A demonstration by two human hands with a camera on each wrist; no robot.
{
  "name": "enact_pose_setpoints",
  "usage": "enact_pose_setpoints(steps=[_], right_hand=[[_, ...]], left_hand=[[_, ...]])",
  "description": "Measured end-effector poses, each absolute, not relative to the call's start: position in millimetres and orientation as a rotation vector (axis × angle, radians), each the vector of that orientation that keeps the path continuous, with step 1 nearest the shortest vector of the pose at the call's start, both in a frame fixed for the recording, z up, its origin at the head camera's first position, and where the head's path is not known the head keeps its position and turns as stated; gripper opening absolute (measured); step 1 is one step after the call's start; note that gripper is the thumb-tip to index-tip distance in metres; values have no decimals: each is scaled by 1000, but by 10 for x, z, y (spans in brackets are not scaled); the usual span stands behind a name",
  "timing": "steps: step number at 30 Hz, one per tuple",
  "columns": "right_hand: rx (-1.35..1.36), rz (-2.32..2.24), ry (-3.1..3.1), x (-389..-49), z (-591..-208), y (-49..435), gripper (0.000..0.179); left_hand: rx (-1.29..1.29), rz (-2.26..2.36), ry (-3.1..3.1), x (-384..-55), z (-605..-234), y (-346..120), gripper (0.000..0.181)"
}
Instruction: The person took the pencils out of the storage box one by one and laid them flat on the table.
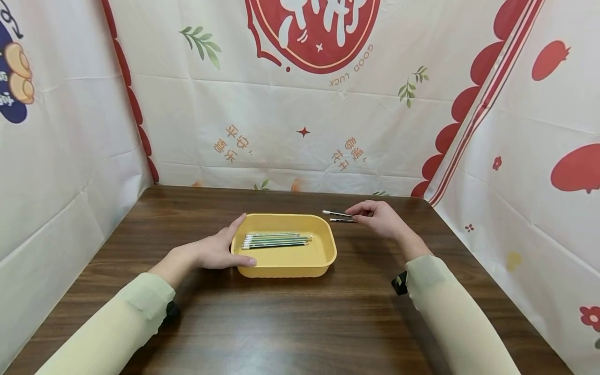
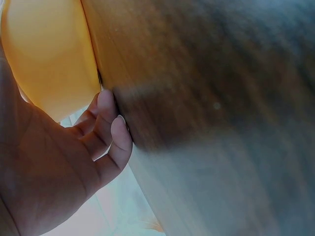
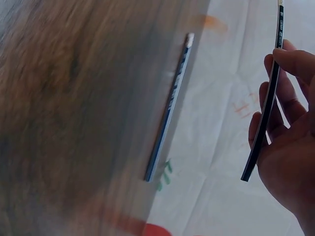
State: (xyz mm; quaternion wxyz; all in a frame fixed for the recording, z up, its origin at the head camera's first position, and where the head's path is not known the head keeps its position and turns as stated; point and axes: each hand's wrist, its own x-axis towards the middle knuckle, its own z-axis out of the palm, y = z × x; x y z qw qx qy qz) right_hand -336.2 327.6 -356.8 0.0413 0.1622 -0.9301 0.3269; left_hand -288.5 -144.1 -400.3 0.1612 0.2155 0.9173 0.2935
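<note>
A yellow plastic tray [image 1: 281, 272] stands on the table with several pencils [image 1: 276, 239] lying side by side inside. My left hand [image 1: 217, 250] holds the tray's left end, its thumb along the near rim and a finger at the far corner. In the left wrist view, more fingers [image 2: 120, 142] bend beside the tray's wall, low by the tabletop. To the right of the tray, my right hand [image 1: 377, 219] pinches a dark pencil [image 3: 263, 120] between thumb and fingers, its white eraser end pointing left. A second dark pencil [image 3: 170, 108] lies on the table close by.
The dark wood-grain table [image 1: 262, 323] runs back to a white printed cloth [image 1: 281, 104] hung behind it. Similar cloth rises along the left and right sides. Black bands [image 1: 400, 283] show at the sleeve cuffs.
</note>
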Motion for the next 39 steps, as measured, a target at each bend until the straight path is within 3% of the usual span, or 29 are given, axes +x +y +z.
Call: enact_pose_setpoints(steps=[20, 39], right_hand=[[424, 831, -3065, -3655, -4009, 3629, 21], [442, 810, -3073, -3778, -4065, 3589, 24]], left_hand=[[626, 822, 2633, -2884, -4003, -1442, 134], [620, 839, 2622, -2877, -3989, -1427, 134]])
